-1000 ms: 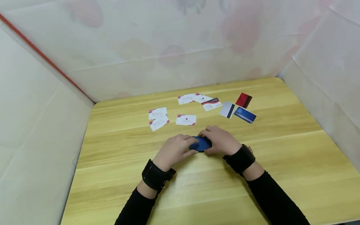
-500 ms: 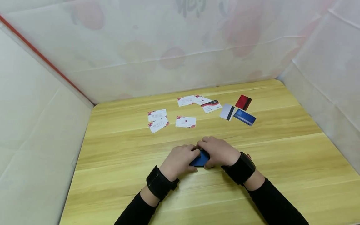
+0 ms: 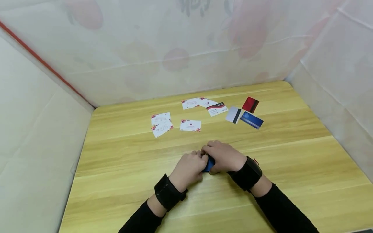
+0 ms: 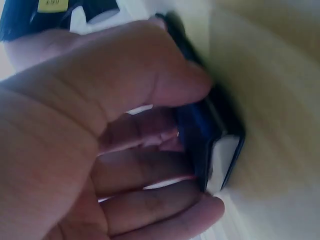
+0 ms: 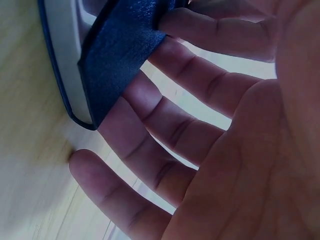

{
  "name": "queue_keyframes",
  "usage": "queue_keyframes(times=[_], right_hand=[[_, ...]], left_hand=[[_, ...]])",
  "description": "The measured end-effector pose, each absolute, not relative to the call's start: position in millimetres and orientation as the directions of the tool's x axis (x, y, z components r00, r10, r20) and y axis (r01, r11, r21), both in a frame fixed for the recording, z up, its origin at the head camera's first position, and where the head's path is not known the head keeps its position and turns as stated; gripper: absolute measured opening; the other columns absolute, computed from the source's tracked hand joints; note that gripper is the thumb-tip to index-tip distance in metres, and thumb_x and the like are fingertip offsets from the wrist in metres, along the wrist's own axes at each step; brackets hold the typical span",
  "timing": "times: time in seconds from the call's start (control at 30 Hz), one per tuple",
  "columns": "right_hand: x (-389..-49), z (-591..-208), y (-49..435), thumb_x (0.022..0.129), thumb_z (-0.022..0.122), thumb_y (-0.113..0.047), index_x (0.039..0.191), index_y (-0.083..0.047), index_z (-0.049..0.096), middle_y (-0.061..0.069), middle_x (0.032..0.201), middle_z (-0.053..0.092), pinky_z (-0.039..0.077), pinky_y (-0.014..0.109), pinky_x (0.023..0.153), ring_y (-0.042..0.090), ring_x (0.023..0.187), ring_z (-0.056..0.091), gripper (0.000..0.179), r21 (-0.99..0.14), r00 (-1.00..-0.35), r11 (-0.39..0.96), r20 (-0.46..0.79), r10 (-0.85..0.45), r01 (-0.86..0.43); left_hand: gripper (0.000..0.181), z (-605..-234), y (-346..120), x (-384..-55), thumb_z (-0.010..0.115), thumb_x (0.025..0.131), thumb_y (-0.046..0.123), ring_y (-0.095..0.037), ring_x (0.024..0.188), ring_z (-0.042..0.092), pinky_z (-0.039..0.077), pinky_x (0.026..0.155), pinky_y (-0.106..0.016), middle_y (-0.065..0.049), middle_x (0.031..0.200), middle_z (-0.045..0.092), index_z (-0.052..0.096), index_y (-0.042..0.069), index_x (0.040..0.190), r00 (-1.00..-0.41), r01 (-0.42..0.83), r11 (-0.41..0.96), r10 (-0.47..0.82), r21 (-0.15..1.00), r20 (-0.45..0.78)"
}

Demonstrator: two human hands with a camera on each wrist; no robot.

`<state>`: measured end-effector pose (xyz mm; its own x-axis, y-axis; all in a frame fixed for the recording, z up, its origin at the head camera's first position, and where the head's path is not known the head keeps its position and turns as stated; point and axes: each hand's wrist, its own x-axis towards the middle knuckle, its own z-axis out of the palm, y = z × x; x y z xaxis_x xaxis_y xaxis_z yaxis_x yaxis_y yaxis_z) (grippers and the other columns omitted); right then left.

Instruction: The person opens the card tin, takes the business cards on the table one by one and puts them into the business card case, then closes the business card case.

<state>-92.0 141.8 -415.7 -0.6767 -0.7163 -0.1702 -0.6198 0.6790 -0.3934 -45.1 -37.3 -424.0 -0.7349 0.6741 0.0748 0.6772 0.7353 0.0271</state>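
Mostly yellowish wood-grain tabletop [image 3: 116, 174] beneath both hands [image 3: 187, 170] [image 3: 225, 157], pale walls [image 3: 131, 79] around.

Person's left arm [image 3: 145, 215] slants in from around 8 o'clock, right arm [image 3: 284, 207] from about 4. Left hand [image 3: 187, 170] and right hand [image 3: 224, 157] are basically right beside each other, fingers bent, both gripping.

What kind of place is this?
It looks like a little booth, maybe set up for recording hand work, though I can't be sure. A wood-grained table has pale, creased, sheet-like walls around it, and the person wears black wrist bands.
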Motion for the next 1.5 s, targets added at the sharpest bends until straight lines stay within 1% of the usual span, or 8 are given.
queue_keyframes(times=[0.27, 0.4, 0.5, 0.63, 0.83, 1.17, 1.3, 1.5], right_hand=[[-93, -415, 140, 0.065, 0.089, -0.03, 0.105, -0.015, 0.067, -0.005, 0.089, 0.055, 0.048, 0.029, 0.067, 0.012, 0.079, 0.05, 0.048, -0.406, -0.682, 0.676, -0.157, -0.714, -0.615], [-92, -413, 139, 0.063, 0.092, -0.029, 0.105, -0.017, 0.067, -0.006, 0.091, 0.056, 0.049, 0.03, 0.069, 0.012, 0.081, 0.052, 0.051, -0.418, -0.685, 0.688, -0.188, -0.704, -0.593], [-91, -413, 139, 0.06, 0.095, -0.027, 0.107, -0.018, 0.066, -0.006, 0.094, 0.058, 0.051, 0.033, 0.073, 0.012, 0.083, 0.054, 0.056, -0.415, -0.687, 0.706, -0.226, -0.691, -0.574], [-91, -412, 139, 0.06, 0.095, -0.026, 0.11, -0.02, 0.065, -0.008, 0.097, 0.058, 0.051, 0.034, 0.078, 0.012, 0.087, 0.055, 0.058, -0.42, -0.691, 0.73, -0.275, -0.669, -0.539], [-96, -412, 143, 0.071, 0.089, -0.026, 0.11, -0.018, 0.066, -0.007, 0.095, 0.058, 0.048, 0.034, 0.077, 0.013, 0.085, 0.053, 0.045, -0.43, -0.687, 0.729, -0.282, -0.669, -0.533], [-107, -414, 152, 0.084, 0.08, -0.027, 0.103, -0.015, 0.063, -0.006, 0.079, 0.054, 0.04, 0.03, 0.062, 0.013, 0.069, 0.048, 0.028, -0.397, -0.717, 0.745, -0.251, -0.65, -0.536], [-110, -415, 153, 0.085, 0.079, -0.031, 0.124, -0.013, 0.062, -0.002, 0.086, 0.062, 0.046, 0.031, 0.063, 0.012, 0.071, 0.053, 0.046, -0.379, -0.751, 0.769, -0.234, -0.617, -0.514], [-109, -417, 152, 0.085, 0.079, -0.034, 0.139, -0.019, 0.056, 0.003, 0.105, 0.066, 0.051, 0.035, 0.067, 0.014, 0.081, 0.059, 0.06, -0.362, -0.768, 0.783, -0.224, -0.6, -0.506]], left_hand=[[0.043, -423, -27, -37, 0.078, 0.078, 0.021, -0.018, 0.078, 0.058, 0.053, 0.057, -0.025, -0.011, 0.097, 0.064, 0.065, 0.006, 0.115, -0.757, 0.649, 0.76, 0.65, -0.031, 0.068], [0.025, -423, -28, -39, 0.069, 0.082, 0.015, -0.016, 0.068, 0.059, 0.052, 0.055, -0.025, -0.006, 0.084, 0.064, 0.066, 0.007, 0.105, -0.749, 0.657, 0.754, 0.655, -0.018, 0.099], [0.015, -422, -34, -45, 0.063, 0.082, 0.009, -0.011, 0.06, 0.059, 0.051, 0.054, -0.026, 0.001, 0.073, 0.062, 0.064, 0.009, 0.097, -0.745, 0.666, 0.745, 0.659, 0.048, 0.106], [0.025, -417, -46, -52, 0.062, 0.082, 0.007, -0.008, 0.057, 0.054, 0.047, 0.053, -0.025, 0.004, 0.07, 0.058, 0.059, 0.01, 0.106, -0.739, 0.667, 0.719, 0.672, 0.195, 0.052], [0.018, -413, -66, -66, 0.063, 0.096, 0.01, -0.007, 0.055, 0.046, 0.04, 0.055, -0.021, 0.006, 0.067, 0.054, 0.052, 0.017, 0.109, -0.765, 0.611, 0.679, 0.638, 0.407, 0.085], [0.021, -415, -81, -79, 0.073, 0.091, 0.01, -0.012, 0.07, 0.062, 0.053, 0.064, -0.028, 0.002, 0.104, 0.067, 0.064, 0.016, 0.109, -0.802, 0.595, 0.7, 0.546, 0.394, 0.242], [0.03, -416, -84, -80, 0.075, 0.091, 0.023, -0.016, 0.078, 0.068, 0.056, 0.067, -0.032, -0.001, 0.114, 0.069, 0.069, 0.014, 0.119, -0.826, 0.561, 0.749, 0.537, 0.351, 0.174], [0.06, -420, -85, -80, 0.069, 0.09, 0.052, -0.026, 0.114, 0.062, 0.056, 0.088, -0.041, -0.007, 0.134, 0.061, 0.064, 0.011, 0.134, -0.847, 0.494, 0.808, 0.531, 0.321, -0.034]])
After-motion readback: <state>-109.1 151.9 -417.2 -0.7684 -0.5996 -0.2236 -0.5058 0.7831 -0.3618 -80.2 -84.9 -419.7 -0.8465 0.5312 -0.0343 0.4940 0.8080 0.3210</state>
